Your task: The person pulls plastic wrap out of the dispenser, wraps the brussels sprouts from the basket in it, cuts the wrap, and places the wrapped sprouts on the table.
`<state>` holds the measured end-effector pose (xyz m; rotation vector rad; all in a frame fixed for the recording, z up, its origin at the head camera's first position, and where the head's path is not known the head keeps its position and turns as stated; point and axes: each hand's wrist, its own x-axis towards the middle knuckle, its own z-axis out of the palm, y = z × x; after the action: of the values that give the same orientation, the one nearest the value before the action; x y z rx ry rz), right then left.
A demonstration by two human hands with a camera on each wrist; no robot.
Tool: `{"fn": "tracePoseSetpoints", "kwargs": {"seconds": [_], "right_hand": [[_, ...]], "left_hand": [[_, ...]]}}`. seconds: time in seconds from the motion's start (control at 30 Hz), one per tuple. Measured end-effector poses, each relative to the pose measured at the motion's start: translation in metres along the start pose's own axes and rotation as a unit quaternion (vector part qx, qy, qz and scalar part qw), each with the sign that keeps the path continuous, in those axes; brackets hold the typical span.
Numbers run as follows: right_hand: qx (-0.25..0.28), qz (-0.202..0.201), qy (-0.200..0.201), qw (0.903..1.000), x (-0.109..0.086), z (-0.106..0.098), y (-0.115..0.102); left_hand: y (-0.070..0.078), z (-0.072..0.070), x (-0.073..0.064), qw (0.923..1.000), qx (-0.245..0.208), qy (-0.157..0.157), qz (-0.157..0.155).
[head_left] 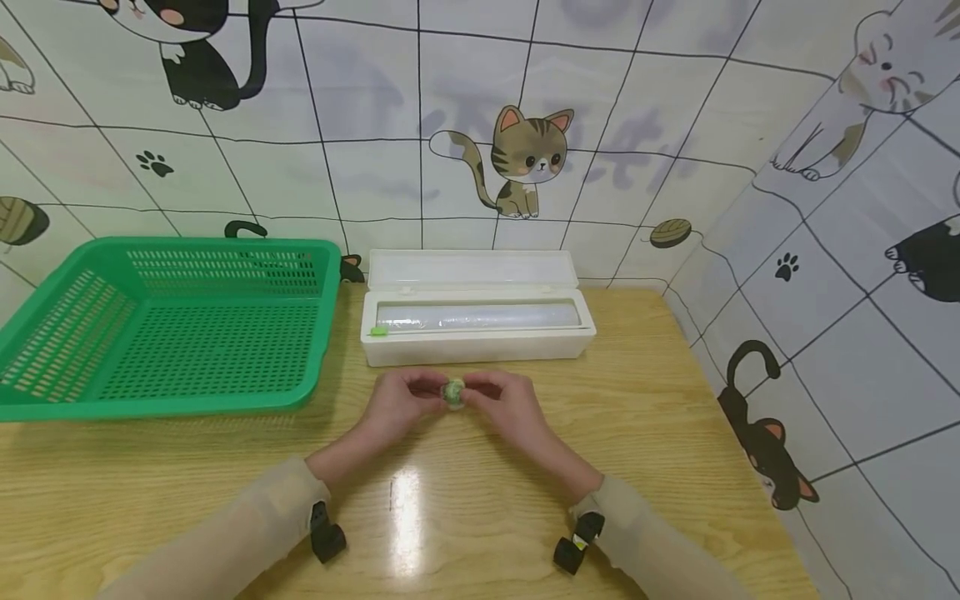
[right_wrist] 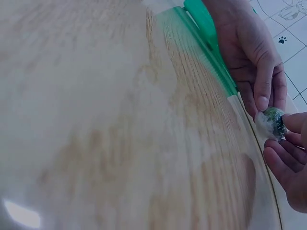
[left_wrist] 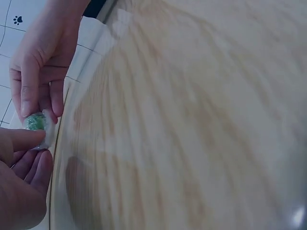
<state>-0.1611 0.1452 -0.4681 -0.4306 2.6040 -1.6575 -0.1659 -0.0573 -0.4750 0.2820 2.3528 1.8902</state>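
Between both hands is a small round green thing (head_left: 453, 392) wrapped in clear plastic film, held above the wooden table just in front of a white box. My left hand (head_left: 403, 402) pinches it from the left, thumb and fingertips at its side. From the right, my right hand (head_left: 512, 407) pinches the other side in the same way. In the left wrist view, the green wrapped thing (left_wrist: 36, 123) shows shiny, crinkled film, with whitish film bunched at one side. The right wrist view shows the wrapped thing (right_wrist: 273, 122) between both thumbs; fingers partly cover it.
Behind the hands stands the white cling film box (head_left: 480, 348), lid (head_left: 472, 268) raised, a film roll (head_left: 480, 316) inside and a green slider (head_left: 378, 332) at its left. A green basket (head_left: 217, 342) sits left on the wooden table (head_left: 480, 517). Cat-patterned sheeting (head_left: 375, 108) rises behind and right.
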Motion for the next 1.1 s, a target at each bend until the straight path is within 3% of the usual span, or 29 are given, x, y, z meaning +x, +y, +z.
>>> {"fn": "tracePoseSetpoints", "kwargs": {"seconds": [0.3, 0.47, 0.8, 0.93, 1.1], "right_hand": [[-0.014, -0.02, -0.022, 0.9995, 0.002, 0.002, 0.003], [-0.021, -0.016, -0.026, 0.9993, 0.002, 0.002, 0.003], [-0.037, -0.02, -0.035, 0.9985, 0.003, 0.002, 0.003], [-0.033, -0.022, -0.039, 0.9985, 0.005, 0.0, 0.002], [-0.024, -0.016, -0.041, 0.9988, 0.004, -0.001, 0.004]], "left_hand": [[0.003, -0.006, 0.001, 0.997, 0.069, -0.016, 0.031], [-0.001, -0.006, 0.001, 0.9956, 0.082, -0.018, 0.043], [-0.006, -0.01, 0.004, 0.9962, 0.078, -0.032, 0.023], [-0.005, -0.014, 0.007, 0.9957, 0.072, -0.055, 0.017], [0.0, -0.02, 0.009, 0.9962, 0.06, -0.063, -0.006]]}}
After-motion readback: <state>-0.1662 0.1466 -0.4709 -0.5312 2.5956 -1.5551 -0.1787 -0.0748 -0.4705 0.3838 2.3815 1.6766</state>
